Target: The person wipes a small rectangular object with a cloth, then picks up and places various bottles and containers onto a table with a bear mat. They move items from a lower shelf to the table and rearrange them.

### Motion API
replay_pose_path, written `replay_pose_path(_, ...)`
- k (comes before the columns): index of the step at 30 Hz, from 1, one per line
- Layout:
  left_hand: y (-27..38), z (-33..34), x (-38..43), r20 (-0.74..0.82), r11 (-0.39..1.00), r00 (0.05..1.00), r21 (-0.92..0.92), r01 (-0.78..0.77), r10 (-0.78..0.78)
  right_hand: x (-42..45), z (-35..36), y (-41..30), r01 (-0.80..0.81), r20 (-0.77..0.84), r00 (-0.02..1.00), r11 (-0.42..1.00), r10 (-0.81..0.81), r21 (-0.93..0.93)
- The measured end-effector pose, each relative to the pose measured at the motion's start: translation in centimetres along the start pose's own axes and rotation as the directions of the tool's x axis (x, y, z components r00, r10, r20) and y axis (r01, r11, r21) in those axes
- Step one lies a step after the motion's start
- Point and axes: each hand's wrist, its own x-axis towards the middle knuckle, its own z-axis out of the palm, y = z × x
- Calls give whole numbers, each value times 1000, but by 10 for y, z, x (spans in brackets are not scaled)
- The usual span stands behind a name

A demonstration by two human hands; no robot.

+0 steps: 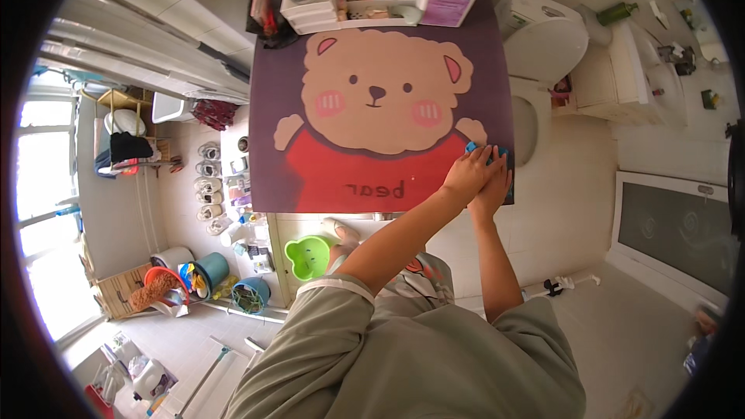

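Before me is a table cover [372, 87] printed with a bear in a red top on a purple ground. Both my hands lie at its right side, near the front corner. My left hand [470, 170] reaches across and presses on a blue cloth [472, 146]. Close against it, partly overlapping, my right hand [492, 189] is on the same cloth. Most of the cloth is hidden under the fingers. Mirrored lettering runs along the lower part of the print.
At the table's far edge stand a white cosmetics organizer [311, 20], a purple-labelled pump bottle [448, 0] and a black bag [273, 35]. A toilet [544, 49] stands to the right. A green basin [308, 257] is below the near edge; several shoes [208, 186] line the left.
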Motion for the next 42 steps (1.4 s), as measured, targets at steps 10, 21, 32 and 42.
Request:
replay_pose_path(10,-92,-112,-134,1,990,991,-48,133,-133,-71,38,-163,12,54,998,991,-20,136)
replay_pose_path(21,-199,-239,-314,-80,887,886,38,461,-457,-152,93,-375,169,208,932,862,-298,478)
replay_pose_path(32,-229,-287,-424,-267,649,604,-136,748,-751,-164,111,-453,-264,777,314,736,-546,624)
replay_pose_path(42,-158,-232,-315,133,416,711,-731,541,-690,-92,17,-265,-617,668,467,328,-579,715)
